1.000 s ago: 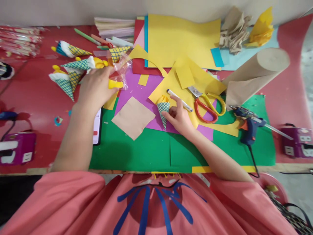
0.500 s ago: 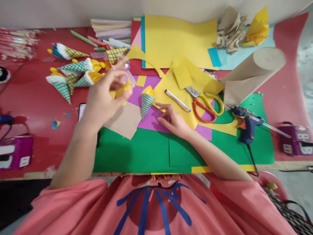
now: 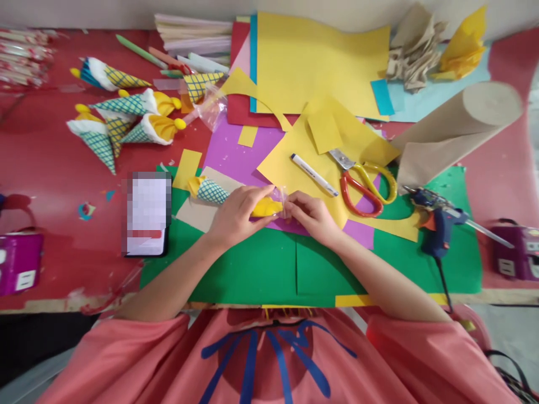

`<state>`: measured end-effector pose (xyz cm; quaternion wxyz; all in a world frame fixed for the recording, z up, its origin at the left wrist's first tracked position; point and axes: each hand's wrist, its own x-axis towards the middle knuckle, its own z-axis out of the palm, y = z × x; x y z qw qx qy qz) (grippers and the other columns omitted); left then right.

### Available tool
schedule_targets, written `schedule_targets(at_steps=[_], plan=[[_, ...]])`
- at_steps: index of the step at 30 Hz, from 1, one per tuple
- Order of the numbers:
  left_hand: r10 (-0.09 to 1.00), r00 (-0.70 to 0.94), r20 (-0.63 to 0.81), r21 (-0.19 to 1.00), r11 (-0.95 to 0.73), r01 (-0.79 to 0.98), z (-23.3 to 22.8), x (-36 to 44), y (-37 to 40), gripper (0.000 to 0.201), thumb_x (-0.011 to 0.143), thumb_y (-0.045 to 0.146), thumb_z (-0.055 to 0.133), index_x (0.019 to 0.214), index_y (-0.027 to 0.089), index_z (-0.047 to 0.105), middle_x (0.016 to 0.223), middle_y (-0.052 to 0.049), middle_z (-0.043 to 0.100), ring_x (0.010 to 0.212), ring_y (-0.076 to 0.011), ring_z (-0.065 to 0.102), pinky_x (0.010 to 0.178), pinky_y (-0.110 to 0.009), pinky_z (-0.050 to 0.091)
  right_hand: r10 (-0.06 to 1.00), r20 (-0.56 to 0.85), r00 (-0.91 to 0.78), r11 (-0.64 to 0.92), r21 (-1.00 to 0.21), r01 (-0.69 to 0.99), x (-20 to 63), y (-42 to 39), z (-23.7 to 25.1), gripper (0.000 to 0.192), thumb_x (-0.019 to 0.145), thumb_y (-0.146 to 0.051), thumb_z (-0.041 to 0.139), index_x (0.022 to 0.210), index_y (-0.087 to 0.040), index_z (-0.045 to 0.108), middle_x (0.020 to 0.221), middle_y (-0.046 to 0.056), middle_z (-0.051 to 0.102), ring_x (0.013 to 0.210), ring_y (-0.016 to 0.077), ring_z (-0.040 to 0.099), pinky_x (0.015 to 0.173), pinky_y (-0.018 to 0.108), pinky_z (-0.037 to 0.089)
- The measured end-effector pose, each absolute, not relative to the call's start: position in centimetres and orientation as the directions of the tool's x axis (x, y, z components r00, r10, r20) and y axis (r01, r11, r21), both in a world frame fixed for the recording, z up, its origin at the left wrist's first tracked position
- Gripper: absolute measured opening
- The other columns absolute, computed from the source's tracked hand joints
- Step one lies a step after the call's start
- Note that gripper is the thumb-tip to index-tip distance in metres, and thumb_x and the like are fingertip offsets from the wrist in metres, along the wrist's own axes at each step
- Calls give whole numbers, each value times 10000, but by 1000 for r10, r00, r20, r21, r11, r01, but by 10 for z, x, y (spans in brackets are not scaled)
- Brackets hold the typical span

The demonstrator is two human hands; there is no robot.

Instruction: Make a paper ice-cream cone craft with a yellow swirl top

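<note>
Both of my hands work at a small clear plastic bag with yellow contents (image 3: 266,207) over the purple and green sheets. My left hand (image 3: 236,216) is closed around the bag's body. The fingertips of my right hand (image 3: 310,216) pinch its clear open-looking end. A cone of blue-and-yellow checked paper (image 3: 211,191) with a yellow frilled top points its mouth left, just beyond my left hand. Its tip is hidden behind that hand, so I cannot tell whether the hand touches it. Beneath the cone is a brown paper piece (image 3: 191,212).
Finished-looking cones (image 3: 132,106) lie at the left, above a phone (image 3: 147,213). A marker (image 3: 314,175), scissors (image 3: 362,191) and yellow paper (image 3: 286,163) are right of centre. Farther right are a glue gun (image 3: 440,224) and a brown paper roll (image 3: 458,129).
My left hand has come down and right with the yellow-filled bag, meeting my right hand, which now pinches its end. The cone has shifted left and turned, its mouth now facing left.
</note>
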<state>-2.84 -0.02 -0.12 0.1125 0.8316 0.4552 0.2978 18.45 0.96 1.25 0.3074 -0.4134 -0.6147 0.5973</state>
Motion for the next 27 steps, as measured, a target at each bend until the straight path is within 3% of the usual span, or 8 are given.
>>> schedule_targets(at_steps=[6, 11, 19, 27], plan=[[853, 425, 302, 442, -520, 730, 2, -28, 4, 605, 819, 567, 617, 1307, 228, 503, 1143, -94, 671, 1039, -261, 622, 930, -400, 461, 895, -181, -408, -195, -981, 7, 187, 12, 14, 296, 874, -476, 598, 792, -196, 548, 674, -20, 614, 491, 79, 513, 499, 231, 431], [819, 442, 366, 401, -568, 719, 4, -27, 1, 523, 820, 501, 642, 1252, 221, 547, 1092, -97, 645, 1023, -261, 594, 917, -400, 468, 893, -203, -401, -252, -965, -71, 189, 13, 13, 304, 856, -474, 631, 772, -201, 525, 602, -40, 592, 469, 82, 526, 460, 216, 400], [827, 431, 362, 552, -563, 615, 9, -22, -7, 378, 830, 280, 614, 1185, 214, 502, 1027, -57, 643, 977, -203, 627, 861, -325, 522, 860, -152, -487, -151, -988, 43, 191, 12, 16, 363, 963, -468, 455, 740, -195, 542, 648, -13, 611, 594, 109, 553, 594, 250, 434], [847, 389, 362, 654, -528, 542, 11, -27, -4, 484, 787, 395, 717, 1197, 211, 535, 1092, -57, 652, 1015, -194, 623, 903, -308, 517, 840, -139, -524, -185, -982, -37, 194, 15, 10, 294, 945, -411, 512, 763, -185, 560, 647, -21, 606, 577, 108, 574, 602, 248, 453]])
